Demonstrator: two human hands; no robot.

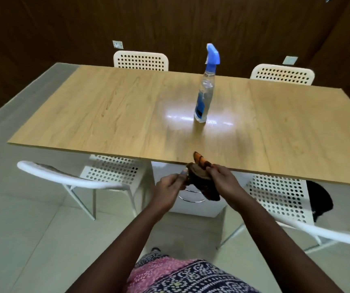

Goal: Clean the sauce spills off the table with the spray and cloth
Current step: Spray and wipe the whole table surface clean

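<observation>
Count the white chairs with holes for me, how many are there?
4. Two stand at the far side of the table: far left chair, far right chair. Two at the near side: near left chair, near right chair. More may be hidden.

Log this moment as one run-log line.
left hand: holds cloth | right hand: holds cloth | cloth: at table near edge | spray bottle: upright, mid-table, untouched | spills: none visible

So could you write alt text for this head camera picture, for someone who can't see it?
Both hands, left and right, hold a dark cloth at the near edge of a wooden table. A spray bottle with a blue trigger stands upright mid-table, untouched. White perforated chairs stand around the table.
</observation>
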